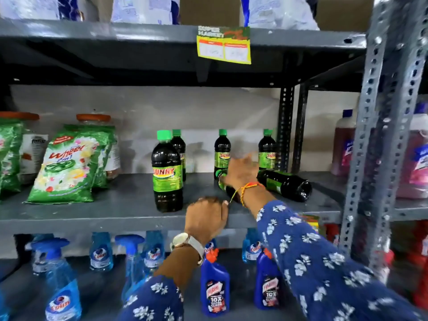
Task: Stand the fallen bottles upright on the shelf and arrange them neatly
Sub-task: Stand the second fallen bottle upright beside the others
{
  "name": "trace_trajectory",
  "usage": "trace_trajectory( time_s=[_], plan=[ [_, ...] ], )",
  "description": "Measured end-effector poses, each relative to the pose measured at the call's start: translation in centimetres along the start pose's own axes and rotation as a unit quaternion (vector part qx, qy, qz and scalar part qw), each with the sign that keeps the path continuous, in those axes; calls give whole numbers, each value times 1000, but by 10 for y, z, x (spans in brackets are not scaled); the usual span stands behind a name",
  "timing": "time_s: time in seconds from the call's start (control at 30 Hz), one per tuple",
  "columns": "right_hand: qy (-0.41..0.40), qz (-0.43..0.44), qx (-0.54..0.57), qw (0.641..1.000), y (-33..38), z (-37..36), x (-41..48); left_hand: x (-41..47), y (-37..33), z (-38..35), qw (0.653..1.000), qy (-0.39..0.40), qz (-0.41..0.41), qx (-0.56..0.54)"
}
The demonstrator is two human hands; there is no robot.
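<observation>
Lying flat, fallen bottle (286, 184) base toward camera-right (right hand (240, 171) reaching, grip unclear; left hand (206, 218) curled, empty).

A green Wheel detergent pouch (69, 167) leans on the grey middle board (104, 212). Behind the pouch stands an orange-lidded jar (93, 119). Above and right of it hangs a yellow price tag (224, 45). Below it stand blue spray bottles (61, 279) and dark blue cleaner bottles (215, 288). Far right of the pouch are pink jugs (419, 158).
</observation>
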State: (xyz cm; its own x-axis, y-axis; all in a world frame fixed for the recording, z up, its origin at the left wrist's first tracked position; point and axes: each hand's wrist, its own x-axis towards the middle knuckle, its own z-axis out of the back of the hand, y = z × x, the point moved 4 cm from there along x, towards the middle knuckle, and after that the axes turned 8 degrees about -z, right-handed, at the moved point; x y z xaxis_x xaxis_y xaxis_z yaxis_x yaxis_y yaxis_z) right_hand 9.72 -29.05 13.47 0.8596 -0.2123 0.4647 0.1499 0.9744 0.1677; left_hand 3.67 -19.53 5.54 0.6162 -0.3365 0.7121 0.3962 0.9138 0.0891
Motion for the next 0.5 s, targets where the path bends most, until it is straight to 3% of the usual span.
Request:
trace_trajectory(
  time_s=[0.1, 0.17, 0.3, 0.5],
  plan=[
    [44, -34, -32, 998, -3, -24, 8, -3, 0, -3, 1000, 3, 31, 4],
    [25, -20, 4, 999, -9, -34, 12, -4, 0, -4, 999, -20, 37, 30],
    [-38, -30, 205, 977, -31, -34, 17, 0, 1, -3, 997, -41, 48, 52],
    [-20, -31, 390, 920, -44, -52, 17, 0, -1, -4, 996, -65, 36, 52]
  ],
)
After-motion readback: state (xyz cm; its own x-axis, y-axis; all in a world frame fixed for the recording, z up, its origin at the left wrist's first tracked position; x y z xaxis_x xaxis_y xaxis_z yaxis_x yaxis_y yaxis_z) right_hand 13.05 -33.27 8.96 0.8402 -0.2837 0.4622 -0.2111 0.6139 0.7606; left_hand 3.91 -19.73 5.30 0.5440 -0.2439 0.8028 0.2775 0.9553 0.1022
